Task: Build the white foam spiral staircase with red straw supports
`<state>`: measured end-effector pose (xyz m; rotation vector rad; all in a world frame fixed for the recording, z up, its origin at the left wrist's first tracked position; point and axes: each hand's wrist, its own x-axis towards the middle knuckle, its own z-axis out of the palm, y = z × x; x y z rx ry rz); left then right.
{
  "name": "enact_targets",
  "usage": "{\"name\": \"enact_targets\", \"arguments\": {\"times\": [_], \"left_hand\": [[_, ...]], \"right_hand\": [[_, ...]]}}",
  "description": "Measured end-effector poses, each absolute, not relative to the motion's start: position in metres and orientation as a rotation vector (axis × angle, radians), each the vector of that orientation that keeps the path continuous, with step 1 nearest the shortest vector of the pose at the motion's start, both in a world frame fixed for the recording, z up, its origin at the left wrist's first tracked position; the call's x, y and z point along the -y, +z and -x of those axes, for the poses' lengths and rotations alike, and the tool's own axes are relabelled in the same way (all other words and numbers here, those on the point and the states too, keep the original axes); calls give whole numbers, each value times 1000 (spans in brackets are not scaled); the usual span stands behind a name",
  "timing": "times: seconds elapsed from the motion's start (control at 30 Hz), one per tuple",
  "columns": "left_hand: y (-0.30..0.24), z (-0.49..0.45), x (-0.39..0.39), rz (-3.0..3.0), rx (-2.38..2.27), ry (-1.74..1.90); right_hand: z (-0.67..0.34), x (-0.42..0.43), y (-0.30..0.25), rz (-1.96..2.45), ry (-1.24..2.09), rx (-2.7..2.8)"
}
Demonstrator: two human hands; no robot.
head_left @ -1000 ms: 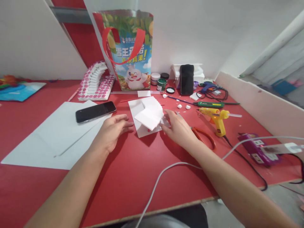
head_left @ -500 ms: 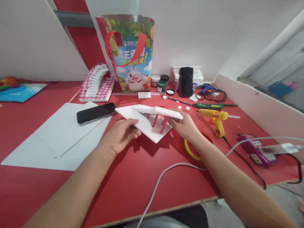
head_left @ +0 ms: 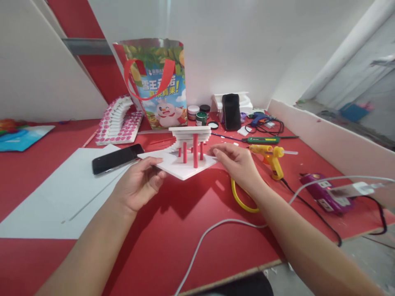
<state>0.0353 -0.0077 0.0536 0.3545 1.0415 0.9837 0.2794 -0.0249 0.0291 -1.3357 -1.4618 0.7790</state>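
1. The printed bag (head_left: pixel 168 113) stands at the back of the red table (head_left: pixel 173 250), near the wall.
2. The white model (head_left: pixel 191 133) is in front of the bag, on the person's side and slightly to the right, raised above the table with its shadow beneath.
3. It has a flat base (head_left: pixel 182 169), slim red posts (head_left: pixel 195 152) and a stepped top.
4. The left hand (head_left: pixel 140 185), in front of the bag, is closed on the base's left corner, thumb above and fingers curled below.
5. The right hand (head_left: pixel 237 164), in front and right of the bag, is half open, fingers bent at the base's right corner; I cannot tell whether it grips.
6. Just left of the bag is a pink-spotted piece (head_left: pixel 131 130); in front and left lie a phone (head_left: pixel 115 159) and white paper (head_left: pixel 52 197).
7. Just right of the bag are paint jars (head_left: pixel 201 119).
8. Well right of the bag lies a yellow glue gun (head_left: pixel 277 166).
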Motion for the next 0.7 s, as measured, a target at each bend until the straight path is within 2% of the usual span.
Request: {"name": "enact_targets", "arguments": {"times": [0.27,0.7], "left_hand": [[59,-28,7,-173,-941,1007],[37,-32,7,-303,-983,994]], "right_hand": [[-278,34,39,1240,666,1489],[-283,23,24,1298,657,1553]]}}
